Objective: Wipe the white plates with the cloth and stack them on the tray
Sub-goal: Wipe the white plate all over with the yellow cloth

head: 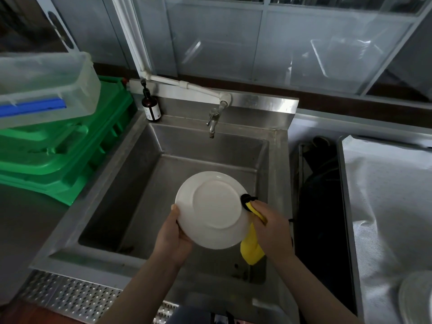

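White plate (211, 210) held above the stainless sink (149, 164), underside and foot ring facing the camera, tilted so its upper edge leans away toward the tap (212, 122). Left hand (173, 239) grips the lower-left rim — thumb on the near face, the other fingers hidden behind the plate. Right hand (272, 226) holds a yellow cloth (251, 247) with a black edge, its fingers curled round the cloth and pressing it to the plate's right rim; the loose end hangs below the fingers.

Surroundings: beyond the fingers, the tap and a white pipe (187, 86); a brown pump bottle (151, 106) stands on the sink's back-left corner. Left of the left-hand fingers, stacked green crates (65, 157) carry a clear plastic bin (44, 87). Right of the right-hand fingers, past a dark gap, lies a counter (385, 206) covered in white sheeting — at its near edge a pale round object (416, 298), cut off by the frame and blurred, cannot be identified.
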Action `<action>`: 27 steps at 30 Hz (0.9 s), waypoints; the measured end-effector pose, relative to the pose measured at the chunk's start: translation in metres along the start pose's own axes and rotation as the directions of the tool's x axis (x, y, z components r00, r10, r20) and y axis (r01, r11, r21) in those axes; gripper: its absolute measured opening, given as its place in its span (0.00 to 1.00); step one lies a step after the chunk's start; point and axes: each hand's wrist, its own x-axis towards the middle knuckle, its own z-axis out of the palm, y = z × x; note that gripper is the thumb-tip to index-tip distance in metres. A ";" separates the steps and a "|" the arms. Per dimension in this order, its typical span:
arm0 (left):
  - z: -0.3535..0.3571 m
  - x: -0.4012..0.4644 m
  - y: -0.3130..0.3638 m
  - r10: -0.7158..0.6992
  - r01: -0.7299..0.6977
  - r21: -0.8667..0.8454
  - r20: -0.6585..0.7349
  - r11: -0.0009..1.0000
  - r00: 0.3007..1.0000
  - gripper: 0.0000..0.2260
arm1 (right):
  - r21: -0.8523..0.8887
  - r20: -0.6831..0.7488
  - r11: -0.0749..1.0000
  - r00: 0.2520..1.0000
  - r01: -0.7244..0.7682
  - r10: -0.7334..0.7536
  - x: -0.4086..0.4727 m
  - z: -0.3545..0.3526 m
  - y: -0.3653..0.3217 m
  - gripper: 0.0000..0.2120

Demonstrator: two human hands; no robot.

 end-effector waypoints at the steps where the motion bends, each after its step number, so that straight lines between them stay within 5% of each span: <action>1: 0.002 0.000 -0.001 0.002 -0.002 -0.013 -0.003 1.000 1.000 0.14 | -0.001 0.000 1.000 1.000 0.014 -0.014 -0.001 0.001 -0.001 0.17; 17: -0.005 0.009 -0.004 0.023 -0.027 -0.055 -0.058 0.998 0.998 0.18 | -0.167 0.158 0.919 0.929 0.358 -0.333 -0.038 0.033 -0.033 0.19; 27: 0.003 0.014 -0.005 -0.006 -0.005 -0.118 -0.088 0.993 0.996 0.18 | -0.139 0.248 0.783 0.787 0.606 -0.565 -0.046 0.038 -0.018 0.16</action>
